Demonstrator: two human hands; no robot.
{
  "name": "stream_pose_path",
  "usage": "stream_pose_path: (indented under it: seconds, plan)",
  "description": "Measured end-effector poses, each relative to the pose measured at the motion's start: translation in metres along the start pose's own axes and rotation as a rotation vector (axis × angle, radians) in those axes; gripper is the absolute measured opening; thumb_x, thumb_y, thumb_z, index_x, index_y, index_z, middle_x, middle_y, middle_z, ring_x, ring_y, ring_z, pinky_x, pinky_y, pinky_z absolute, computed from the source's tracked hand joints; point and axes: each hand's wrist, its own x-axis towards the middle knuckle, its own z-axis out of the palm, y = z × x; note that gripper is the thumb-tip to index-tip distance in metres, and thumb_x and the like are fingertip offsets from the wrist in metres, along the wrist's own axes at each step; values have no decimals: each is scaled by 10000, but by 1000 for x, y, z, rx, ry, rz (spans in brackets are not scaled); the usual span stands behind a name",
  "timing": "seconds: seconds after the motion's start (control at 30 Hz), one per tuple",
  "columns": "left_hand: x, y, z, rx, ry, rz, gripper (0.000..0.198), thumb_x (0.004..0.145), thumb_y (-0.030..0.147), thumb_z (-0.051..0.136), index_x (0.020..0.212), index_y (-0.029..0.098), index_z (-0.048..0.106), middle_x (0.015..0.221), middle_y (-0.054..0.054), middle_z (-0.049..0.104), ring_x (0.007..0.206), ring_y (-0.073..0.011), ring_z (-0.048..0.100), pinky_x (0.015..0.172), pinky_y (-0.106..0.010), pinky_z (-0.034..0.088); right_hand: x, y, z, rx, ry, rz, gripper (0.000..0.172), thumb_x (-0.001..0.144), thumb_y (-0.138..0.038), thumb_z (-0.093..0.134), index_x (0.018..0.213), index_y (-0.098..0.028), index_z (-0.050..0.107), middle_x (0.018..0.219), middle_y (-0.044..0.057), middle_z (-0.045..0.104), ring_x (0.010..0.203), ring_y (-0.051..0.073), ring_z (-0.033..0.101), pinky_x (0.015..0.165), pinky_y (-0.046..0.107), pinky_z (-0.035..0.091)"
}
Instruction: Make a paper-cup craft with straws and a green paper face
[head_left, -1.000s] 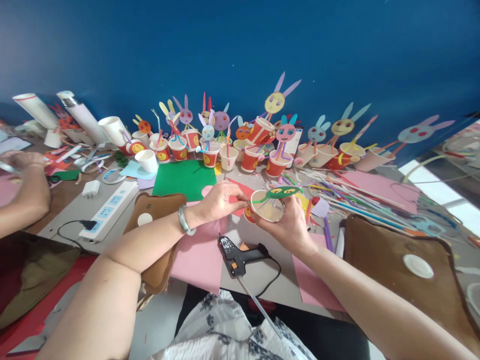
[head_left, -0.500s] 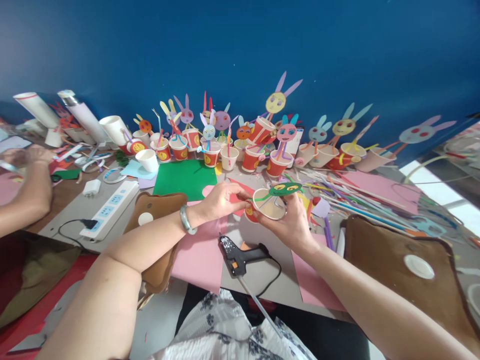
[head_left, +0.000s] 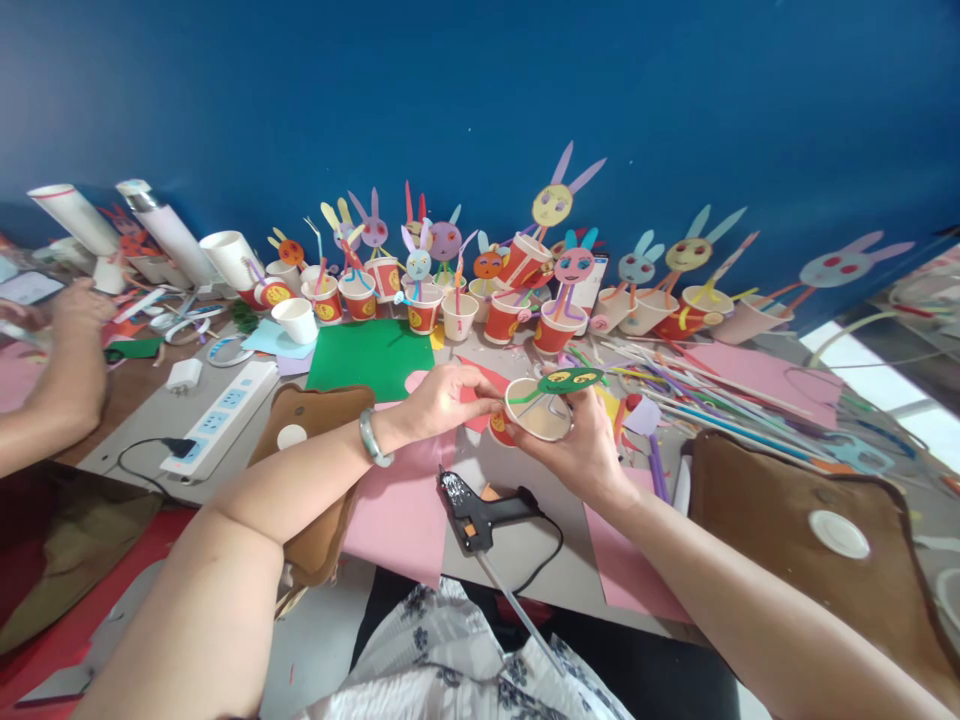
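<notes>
My right hand [head_left: 589,445] is wrapped round a paper cup [head_left: 541,425], tilted so that its open mouth faces me. A green paper face [head_left: 570,380] with yellow eyes sits at the cup's far rim, above my right fingers. From it a green strip [head_left: 525,398] reaches to the left rim. My left hand [head_left: 454,400] has thumb and forefinger pinched together against the cup's left side; what lies between the fingertips is hidden. Below the cup, a black hot glue gun [head_left: 484,510] rests on the table, a glue stick jutting from it toward me.
Paper cups with rabbit-faced figures [head_left: 420,265] line the blue wall. Pipe cleaners [head_left: 720,400] lie heaped at right. Brown pouches [head_left: 780,540] flank the work spot. Green card [head_left: 367,360], pink sheets [head_left: 405,520] and a power strip [head_left: 225,420] are around. Another person's hand [head_left: 82,310] is at left.
Almost nothing differs at my hands; the green face has shifted very slightly. At left, the other person's hands have moved a little.
</notes>
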Motion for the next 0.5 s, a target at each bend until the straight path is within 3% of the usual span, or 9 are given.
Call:
stream_pose_path:
  seconds: [0.5]
  plan:
    - [0,2,1,109,20,23,201,890,375,737,841,182,757,840,-51,755,810,-172,682,843,-322,511,-1,1,1,-2,6,18,627,674,-687,761,1082,-263,544,1054,78,653,1003,326,614,859,509,477]
